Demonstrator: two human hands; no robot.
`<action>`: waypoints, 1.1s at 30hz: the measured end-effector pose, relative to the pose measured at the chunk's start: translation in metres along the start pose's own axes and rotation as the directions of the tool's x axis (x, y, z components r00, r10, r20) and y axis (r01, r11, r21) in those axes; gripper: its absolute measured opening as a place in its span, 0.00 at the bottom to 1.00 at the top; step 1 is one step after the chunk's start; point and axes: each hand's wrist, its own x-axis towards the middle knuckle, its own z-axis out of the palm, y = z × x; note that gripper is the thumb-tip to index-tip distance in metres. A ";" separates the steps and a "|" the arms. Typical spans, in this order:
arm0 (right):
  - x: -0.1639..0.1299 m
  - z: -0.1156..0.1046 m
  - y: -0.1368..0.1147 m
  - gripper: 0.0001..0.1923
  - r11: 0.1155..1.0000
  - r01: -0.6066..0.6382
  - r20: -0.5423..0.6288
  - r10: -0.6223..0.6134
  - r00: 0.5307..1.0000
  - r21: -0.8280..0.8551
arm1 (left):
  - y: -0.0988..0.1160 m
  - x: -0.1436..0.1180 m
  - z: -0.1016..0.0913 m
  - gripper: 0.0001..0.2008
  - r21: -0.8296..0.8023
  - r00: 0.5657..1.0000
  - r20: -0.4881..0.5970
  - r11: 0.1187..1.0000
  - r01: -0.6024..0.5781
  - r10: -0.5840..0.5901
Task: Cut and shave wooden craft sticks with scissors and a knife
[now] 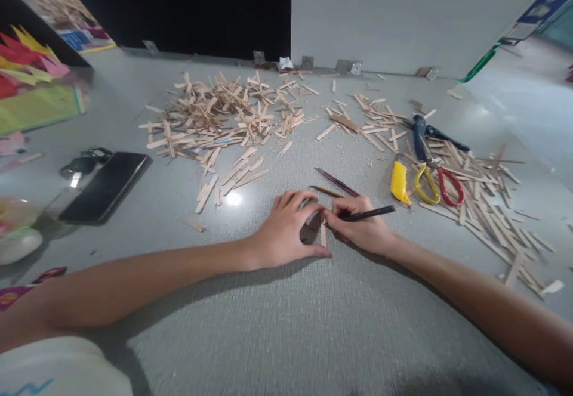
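1. A black pen [369,213] is pinched in the right hand [363,229], grip closed around its shaft.
2. A small wooden stick [323,234] is pressed flat on the desk [286,324] under the left hand [286,229], fingertips clamped on it.
3. The stick is judged light, stiff, thin and snappable; it is best held by its flat faces.
4. At 2 o'clock lie scissors [436,178]; at 11 o'clock, a heap of sticks [215,115].

No text, label or number can be read; the printed posters in the corners are too blurred.
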 end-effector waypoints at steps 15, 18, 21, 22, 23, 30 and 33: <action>0.001 -0.002 -0.003 0.23 0.998 0.063 0.010 -0.063 0.998 -0.025 | 0.003 0.001 -0.001 0.41 0.010 1.000 0.021 1.000 0.016 -0.016; 0.000 -0.001 -0.002 0.23 0.998 0.058 0.002 -0.058 0.998 -0.019 | 0.004 0.001 -0.002 0.42 0.011 0.999 0.027 1.000 0.021 -0.021; -0.002 0.001 0.000 0.23 0.998 -0.011 -0.028 0.013 1.000 0.058 | 0.004 0.001 -0.003 0.43 0.011 0.999 0.032 1.000 0.025 -0.025; -0.002 0.001 0.000 0.23 0.995 -0.037 -0.036 0.040 0.999 0.088 | 0.004 0.001 -0.003 0.42 0.012 0.999 0.034 1.000 0.024 -0.024; -0.003 0.002 0.001 0.23 0.992 -0.055 -0.041 0.060 0.997 0.112 | 0.004 0.001 -0.003 0.42 0.014 0.999 0.032 1.000 0.023 -0.023; -0.002 0.003 0.000 0.23 0.991 -0.067 -0.048 0.073 0.996 0.112 | 0.003 0.001 -0.002 0.41 0.021 1.000 0.016 1.000 0.006 -0.007; -0.002 0.003 0.001 0.22 0.991 -0.066 -0.052 0.072 0.996 0.113 | 0.003 0.001 -0.001 0.42 0.031 1.000 0.010 0.999 0.007 -0.007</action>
